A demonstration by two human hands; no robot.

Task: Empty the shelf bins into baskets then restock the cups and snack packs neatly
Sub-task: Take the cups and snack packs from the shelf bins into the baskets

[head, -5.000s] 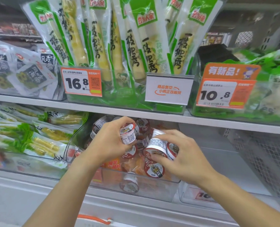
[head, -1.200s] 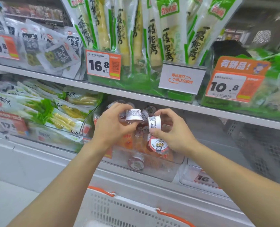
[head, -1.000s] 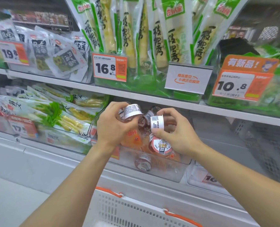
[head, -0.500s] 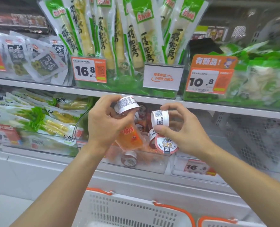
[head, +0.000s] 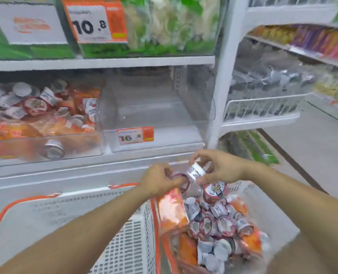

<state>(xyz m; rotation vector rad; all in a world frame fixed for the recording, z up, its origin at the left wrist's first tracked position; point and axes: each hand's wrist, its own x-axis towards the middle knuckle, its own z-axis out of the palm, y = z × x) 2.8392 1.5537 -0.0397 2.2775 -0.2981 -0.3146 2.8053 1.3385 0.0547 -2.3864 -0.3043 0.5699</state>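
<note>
just below the grip, the basket (head: 132, 248) is white matt plastic with an orange rim. the cups (head: 215, 222) in it are plastic with glossy foil lids. above the grip, the bin (head: 196, 133) is clear glossy plastic, and its price tag (head: 135, 135) looks like paper.

Bright, even light; motion-blurred throughout.

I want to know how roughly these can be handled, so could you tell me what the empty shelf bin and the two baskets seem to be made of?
The empty shelf bin looks like clear, glossy rigid plastic: the shelf behind shows through its walls. The right basket and the left basket look like matte white moulded plastic with slotted walls and orange rims, probably plastic too.
</note>
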